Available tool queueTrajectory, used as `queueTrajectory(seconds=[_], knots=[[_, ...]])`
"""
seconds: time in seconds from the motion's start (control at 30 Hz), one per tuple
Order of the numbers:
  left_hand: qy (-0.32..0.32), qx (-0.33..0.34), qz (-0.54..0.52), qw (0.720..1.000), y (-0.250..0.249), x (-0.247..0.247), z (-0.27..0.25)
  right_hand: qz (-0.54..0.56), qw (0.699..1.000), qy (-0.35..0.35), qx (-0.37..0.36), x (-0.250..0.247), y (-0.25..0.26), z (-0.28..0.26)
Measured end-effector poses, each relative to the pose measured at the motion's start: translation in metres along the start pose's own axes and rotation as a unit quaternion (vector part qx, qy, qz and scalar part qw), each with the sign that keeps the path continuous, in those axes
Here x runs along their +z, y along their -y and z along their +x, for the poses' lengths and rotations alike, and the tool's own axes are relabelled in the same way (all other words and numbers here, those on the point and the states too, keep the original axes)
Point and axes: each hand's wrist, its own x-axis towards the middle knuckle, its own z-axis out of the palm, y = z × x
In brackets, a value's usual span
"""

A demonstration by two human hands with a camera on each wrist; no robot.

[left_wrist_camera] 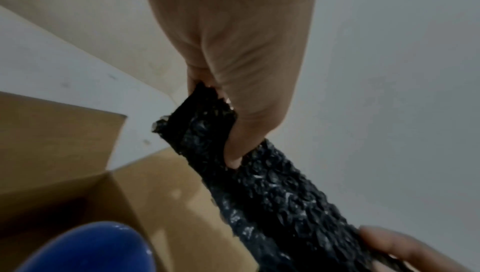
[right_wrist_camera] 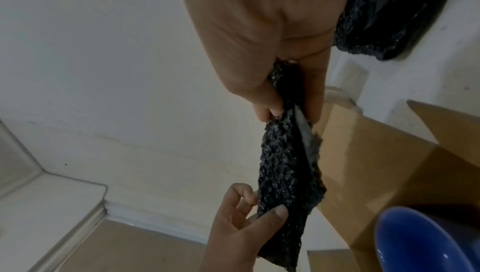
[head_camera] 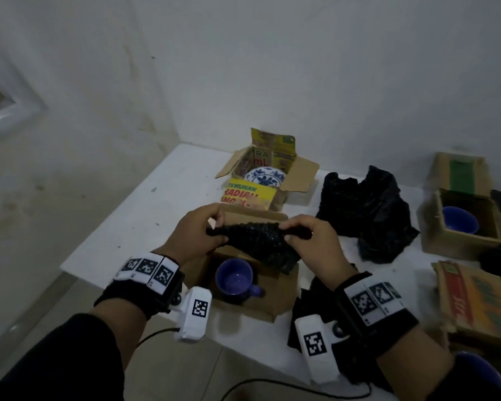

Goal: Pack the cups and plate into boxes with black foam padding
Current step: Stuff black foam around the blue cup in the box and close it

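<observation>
Hands [head_camera: 255, 235] pinch foam strip [head_camera: 258, 241] ends above blue cup [head_camera: 234, 280].

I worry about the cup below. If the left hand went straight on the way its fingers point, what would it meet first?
Probably the right hand: the left hand pinches the black foam sheet with fingers pointing along it. The blue cup sits lower in its box, likely off that line; depth is unclear.

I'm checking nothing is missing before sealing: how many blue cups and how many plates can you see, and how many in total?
Blue cups: 2, the near cup and the right cup
Patterned plate: 1
Total: 3. A blue shape at the lower right edge is too cut off to count.
</observation>
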Motion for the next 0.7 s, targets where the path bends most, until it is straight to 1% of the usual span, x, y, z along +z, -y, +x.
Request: queueTrajectory(seconds=[0.07,0.13,0.23,0.33,0.43,0.53,0.63,0.7], knots=[[-0.017,-0.042,0.005,0.999,0.024,0.003,-0.007,-0.018,1.000,0.007,-0.013,0.019,-0.001,0.003],[-0.018,-0.084,0.003,0.996,0.043,0.008,-0.014,-0.050,0.999,0.003,-0.021,0.040,-0.003,0.008],[0.006,-0.120,-0.003,0.993,0.061,0.014,-0.021,-0.079,0.997,-0.017,-0.019,0.067,-0.005,0.018],[0.038,-0.134,0.004,0.990,0.070,0.015,-0.027,-0.089,0.996,-0.019,-0.012,0.091,-0.008,0.025],[0.045,-0.138,0.020,0.989,0.078,0.013,-0.032,-0.105,0.994,0.015,-0.016,0.111,-0.014,0.026],[0.049,-0.136,0.013,0.989,0.087,0.016,-0.035,-0.148,0.984,0.072,-0.065,0.127,-0.018,0.022],[0.042,-0.131,-0.092,0.986,0.093,0.019,-0.042,-0.230,0.958,0.131,-0.113,0.138,-0.020,0.018],[0.034,-0.140,-0.154,0.978,0.093,0.020,-0.048,-0.275,0.940,0.149,-0.136,0.143,-0.021,0.018]])
